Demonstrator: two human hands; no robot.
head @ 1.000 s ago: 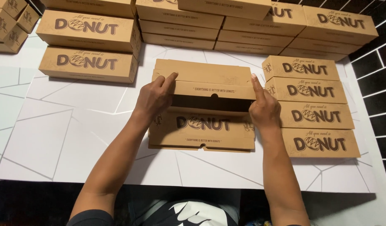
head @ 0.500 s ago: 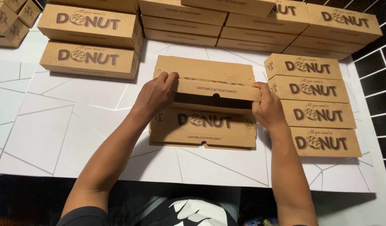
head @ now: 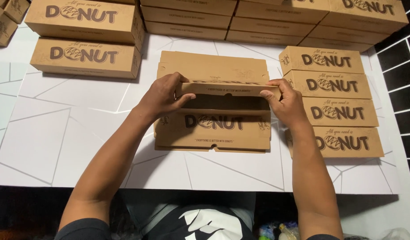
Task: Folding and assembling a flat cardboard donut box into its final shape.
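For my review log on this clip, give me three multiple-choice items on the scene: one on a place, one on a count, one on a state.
1. Where does the flat brown cardboard box blank that both hands work on lie?
A. On the white table with thin grey lines
B. On a stack of boxes
C. On the floor

2. How many overlapping brown cardboard boxes lie in the row beside the right hand?
A. One
B. Four
C. Nine

3. What state is the blank's long middle flap in?
A. Torn off
B. Lying flat
C. Raised, pinched at both ends

Answers:
1. A, the blank rests on the white table, in front of the person.
2. B, four printed tops show there.
3. C, the left hand and right hand each grip one end, and a dark gap shows beneath.
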